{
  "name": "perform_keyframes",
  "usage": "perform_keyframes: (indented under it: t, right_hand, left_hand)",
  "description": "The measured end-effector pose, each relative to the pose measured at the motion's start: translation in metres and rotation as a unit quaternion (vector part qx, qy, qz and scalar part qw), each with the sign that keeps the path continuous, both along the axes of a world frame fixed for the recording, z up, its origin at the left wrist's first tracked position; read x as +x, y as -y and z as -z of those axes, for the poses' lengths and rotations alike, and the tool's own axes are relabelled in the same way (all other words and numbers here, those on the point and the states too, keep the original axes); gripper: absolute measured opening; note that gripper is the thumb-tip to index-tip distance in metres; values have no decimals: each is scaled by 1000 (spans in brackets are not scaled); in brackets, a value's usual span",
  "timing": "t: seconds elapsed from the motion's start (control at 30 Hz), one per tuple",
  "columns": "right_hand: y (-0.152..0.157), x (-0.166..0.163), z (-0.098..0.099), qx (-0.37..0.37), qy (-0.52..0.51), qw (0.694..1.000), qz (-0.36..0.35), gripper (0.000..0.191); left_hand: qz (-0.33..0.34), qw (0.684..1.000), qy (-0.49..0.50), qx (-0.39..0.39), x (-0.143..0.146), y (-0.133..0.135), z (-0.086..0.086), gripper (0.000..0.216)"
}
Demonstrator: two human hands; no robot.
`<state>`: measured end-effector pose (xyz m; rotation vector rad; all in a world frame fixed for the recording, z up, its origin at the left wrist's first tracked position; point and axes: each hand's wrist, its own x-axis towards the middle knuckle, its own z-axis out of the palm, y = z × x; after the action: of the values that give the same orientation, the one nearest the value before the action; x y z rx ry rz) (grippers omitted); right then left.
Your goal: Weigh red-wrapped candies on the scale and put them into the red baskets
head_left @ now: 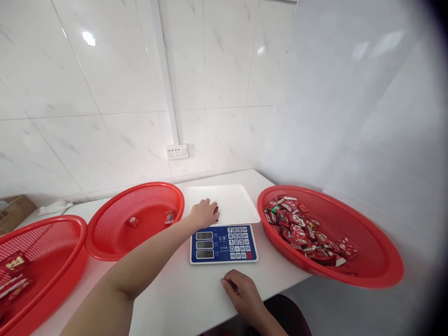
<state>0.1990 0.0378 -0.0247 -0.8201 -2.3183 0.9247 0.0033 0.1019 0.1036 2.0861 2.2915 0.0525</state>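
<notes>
Red candy [216, 210] lay on white scale tray [238, 203], 12 o'clock of keypad [238, 241] | left hand [204, 213] palm-down, fingers covering it, grip I couldn't tell | right hand [241, 288] curled empty on table [189, 298], 6 o'clock | I judged: keep weight off tray.

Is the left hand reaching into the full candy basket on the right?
No, the left hand rests on the white tray of the scale, between the middle basket and the full right basket.
</notes>
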Motion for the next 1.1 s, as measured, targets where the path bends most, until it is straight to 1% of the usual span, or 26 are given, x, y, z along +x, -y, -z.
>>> perform_keyframes:
  t: [0.1, 0.23, 0.4, 0.43, 0.57, 0.67, 0.77, 0.87, 0.93, 0.97, 1.03, 1.1]
  right_hand:
    - [0, 0, 0, 2, 3, 1000, 2, 27]
    - [0, 1, 1, 12, 6, 1000, -1, 27]
    - [0, 0, 3, 17, 5, 1000, 1, 27]
    - [0, 0, 3, 18, 5, 1000, 1, 27]
    - [0, 0, 2, 21, 5, 1000, 1, 26]
    - [0, -1, 2, 22, 4, 1000, 1, 27]
    - [-1, 0, 2, 22, 3, 1000, 2, 27]
    - [-1, 0, 3, 21, 2, 1000, -2, 26]
    - [-1, 0, 2, 17, 3, 1000, -4, 25]
    - [-1, 0, 2, 15, 3, 1000, -6, 25]
    - [0, 1, 1, 11, 2, 1000, -8, 25]
    - [0, 1, 1, 10, 0, 1000, -11, 25]
  left_hand:
    - [7, 1000, 8, -9, 1, -2, -3, 30]
    - [17, 1000, 6, -7, 4, 0, -6, 33]
    - [22, 1000, -17, 7, 6, 8, 2, 46]
    - [25, 999, -20, 9, 4, 8, 4, 45]
    - [29, 999, -19, 21, -5, 7, 9, 24]
    - [19, 999, -4, 39, -12, 4, 4, 28]
    - [-9, 998, 14, 65, -25, 9, -12, 23]
    - [-66, 992, 21, 110, -46, 26, -31, 36]
    - [-113, 985, 21, 129, -65, 40, -39, 46]
    - [-136, 982, 22, 130, -75, 48, -40, 52]
    - [-171, 979, 25, 112, -92, 60, -37, 60]
    - [-174, 982, 39, 61, -106, 70, -28, 55]
